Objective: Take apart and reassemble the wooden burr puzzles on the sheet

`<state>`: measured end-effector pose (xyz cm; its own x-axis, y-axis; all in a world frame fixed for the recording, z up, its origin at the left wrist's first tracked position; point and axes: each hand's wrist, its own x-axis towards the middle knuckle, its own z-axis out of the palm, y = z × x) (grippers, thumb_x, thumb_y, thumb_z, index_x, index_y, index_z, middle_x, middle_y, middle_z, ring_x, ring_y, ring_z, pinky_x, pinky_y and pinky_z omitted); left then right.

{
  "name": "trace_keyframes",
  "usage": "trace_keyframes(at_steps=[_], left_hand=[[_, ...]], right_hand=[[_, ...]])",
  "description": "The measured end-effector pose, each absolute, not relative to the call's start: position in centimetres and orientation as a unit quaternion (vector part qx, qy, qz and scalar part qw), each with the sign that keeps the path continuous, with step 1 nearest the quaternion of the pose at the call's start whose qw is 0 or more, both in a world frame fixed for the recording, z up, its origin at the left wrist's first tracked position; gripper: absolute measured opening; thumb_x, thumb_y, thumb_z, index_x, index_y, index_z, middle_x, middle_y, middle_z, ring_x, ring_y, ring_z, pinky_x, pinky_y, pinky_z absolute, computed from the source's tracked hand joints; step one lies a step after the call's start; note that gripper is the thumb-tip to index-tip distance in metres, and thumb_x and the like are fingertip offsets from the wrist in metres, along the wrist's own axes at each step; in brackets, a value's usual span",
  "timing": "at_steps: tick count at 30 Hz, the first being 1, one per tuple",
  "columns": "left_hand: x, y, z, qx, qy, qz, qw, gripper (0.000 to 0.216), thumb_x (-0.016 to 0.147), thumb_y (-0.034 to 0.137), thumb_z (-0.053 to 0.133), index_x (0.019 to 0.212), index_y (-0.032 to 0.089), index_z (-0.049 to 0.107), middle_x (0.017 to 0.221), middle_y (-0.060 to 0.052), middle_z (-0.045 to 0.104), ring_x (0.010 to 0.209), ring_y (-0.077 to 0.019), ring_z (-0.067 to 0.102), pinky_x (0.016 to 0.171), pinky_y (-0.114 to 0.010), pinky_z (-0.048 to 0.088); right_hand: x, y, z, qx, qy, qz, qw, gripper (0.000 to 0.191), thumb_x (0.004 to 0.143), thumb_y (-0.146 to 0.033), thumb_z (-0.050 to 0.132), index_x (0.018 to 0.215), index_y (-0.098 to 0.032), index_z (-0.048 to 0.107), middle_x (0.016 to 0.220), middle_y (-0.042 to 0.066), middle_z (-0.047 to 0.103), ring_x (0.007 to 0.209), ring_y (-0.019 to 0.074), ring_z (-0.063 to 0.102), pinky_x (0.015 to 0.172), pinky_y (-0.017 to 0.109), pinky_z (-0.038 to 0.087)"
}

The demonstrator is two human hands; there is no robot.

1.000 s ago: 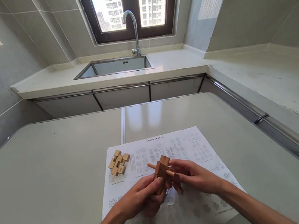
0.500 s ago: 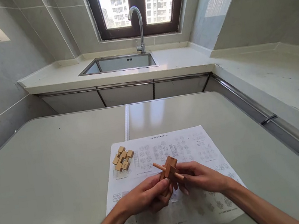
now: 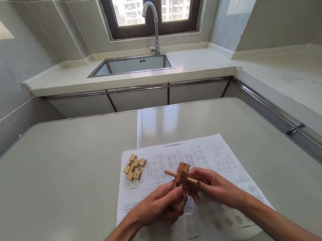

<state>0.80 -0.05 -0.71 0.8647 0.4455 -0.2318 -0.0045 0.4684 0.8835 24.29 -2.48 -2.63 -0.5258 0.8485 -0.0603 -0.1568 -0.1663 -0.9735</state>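
Note:
A reddish-brown wooden burr puzzle [image 3: 183,174] is held up over the printed sheet [image 3: 167,237], tilted, with a round rod jutting out at its upper left and another at its lower right. My left hand [image 3: 166,204] is closed on the puzzle's lower left side, thumb in front. On the other side, my right hand [image 3: 212,185] grips it by the lower right rod, with the thumb along the rod and fingers behind. Those fingertips are partly hidden. A lighter wooden puzzle [image 3: 134,167] of interlocked blocks lies on the sheet's upper left part.
The sheet lies on a pale table [image 3: 52,186] with a seam [image 3: 139,130] down its middle. Beyond it are a counter with a sink [image 3: 139,63], a tap [image 3: 156,27] and a window. Another counter [image 3: 302,86] runs along the right.
My right hand has shifted along the lower right rod, which shows more of its length now. The puzzle stays in my left hand. The whole view has shifted slightly.

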Motion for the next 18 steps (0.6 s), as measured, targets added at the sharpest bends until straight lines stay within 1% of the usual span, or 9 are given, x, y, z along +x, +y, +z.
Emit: trace_keyframes(at_steps=[2,4,8,11,14,18], left_hand=[[0.83,-0.08,-0.50,0.494,0.220,0.127,0.832,0.046,0.101,0.064,0.057,0.096,0.018,0.054,0.069,0.007,0.037,0.051,-0.0081,0.028,0.044,-0.023,0.022],[0.89,-0.10,-0.37,0.499,0.217,0.116,0.831,0.047,0.101,0.064,0.056,0.098,0.018,0.055,0.070,0.007,0.038,0.052,-0.0087,0.029,0.045,-0.023,0.025],[0.94,-0.07,-0.49,0.522,0.215,0.098,0.820,0.049,0.100,0.067,0.057,0.091,0.019,0.054,0.068,0.006,0.039,0.054,-0.0097,0.033,0.047,-0.022,0.032],[0.80,-0.03,-0.88,0.525,0.222,0.081,0.818,0.053,0.099,0.071,0.056,0.087,0.020,0.051,0.063,0.008,0.039,0.049,-0.0087,0.032,0.044,-0.021,0.030],[0.61,-0.01,-1.12,0.535,0.238,0.070,0.808,0.054,0.099,0.072,0.054,0.086,0.019,0.052,0.058,0.008,0.042,0.044,-0.0078,0.033,0.041,-0.021,0.029],[0.46,0.02,-0.98,0.531,0.239,0.045,0.812,0.055,0.098,0.072,0.056,0.084,0.019,0.056,0.051,0.009,0.041,0.039,-0.0079,0.033,0.038,-0.021,0.028]], right_hand=[[24.16,-2.52,-2.40,-0.328,-0.532,0.692,0.361,0.032,0.105,-0.050,0.063,0.101,-0.018,0.067,0.087,0.004,0.069,0.072,0.0155,0.065,0.073,0.031,0.053],[24.07,-2.56,-2.38,-0.333,-0.532,0.692,0.356,0.032,0.106,-0.049,0.063,0.101,-0.018,0.067,0.086,0.004,0.069,0.072,0.0155,0.065,0.072,0.031,0.053],[23.99,-2.63,-2.84,-0.332,-0.542,0.686,0.353,0.031,0.107,-0.047,0.061,0.107,-0.017,0.069,0.087,0.004,0.070,0.073,0.0161,0.066,0.073,0.031,0.053],[23.97,-2.63,-3.14,-0.331,-0.546,0.680,0.361,0.032,0.107,-0.047,0.061,0.110,-0.017,0.070,0.087,0.005,0.072,0.074,0.0168,0.067,0.073,0.031,0.054],[24.10,-2.60,-3.13,-0.337,-0.554,0.670,0.362,0.034,0.106,-0.049,0.061,0.113,-0.017,0.071,0.088,0.005,0.072,0.073,0.0166,0.066,0.071,0.031,0.053],[24.56,-2.64,-2.89,-0.339,-0.585,0.667,0.312,0.038,0.105,-0.052,0.061,0.106,-0.016,0.074,0.085,0.005,0.070,0.066,0.0143,0.062,0.064,0.028,0.050]])
